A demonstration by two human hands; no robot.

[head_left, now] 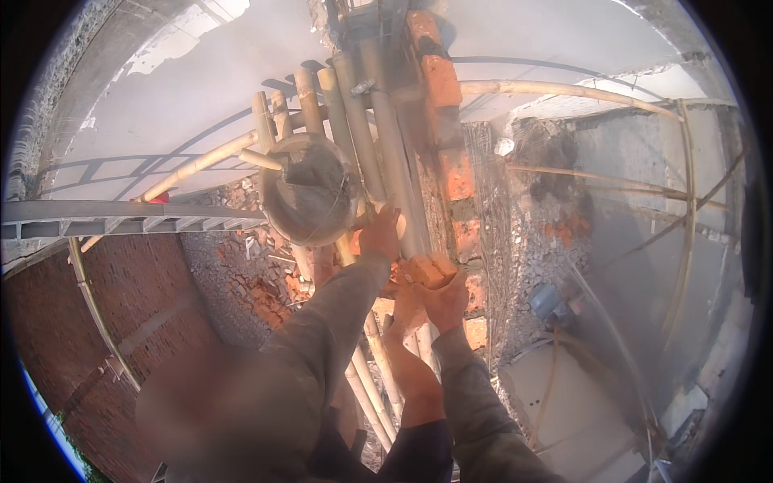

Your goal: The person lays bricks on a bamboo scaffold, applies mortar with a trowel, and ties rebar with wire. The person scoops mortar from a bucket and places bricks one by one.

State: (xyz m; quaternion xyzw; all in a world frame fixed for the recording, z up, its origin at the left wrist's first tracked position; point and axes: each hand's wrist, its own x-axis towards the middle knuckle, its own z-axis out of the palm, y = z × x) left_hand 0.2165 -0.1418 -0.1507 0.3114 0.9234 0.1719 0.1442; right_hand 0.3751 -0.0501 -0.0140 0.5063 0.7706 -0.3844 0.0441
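My left arm, in a grey sleeve, reaches to the middle of the view. My left hand (380, 232) is closed beside the bucket (268, 197) and over the bamboo poles; what its fingers hold, if anything, is hidden. The bucket contains grey mortar (316, 173), and a light-coloured handle (262, 159) sticks out over its rim. Near the brick wall, my right hand (448, 302) grips an orange brick (431, 271). Bare skin (419, 390) below dark cloth shows between my arms, running up toward the brick; I cannot tell whether it is a leg or another arm.
Grey-brown bamboo poles (394, 157) run lengthwise beneath my hands. A narrow brick wall (457, 173) stands to their right. At the left is a metal ladder-like frame (129, 219); rubble (270, 302) lies below. Bamboo braces (688, 201) cross the right side. A blurred round shape fills the lower left.
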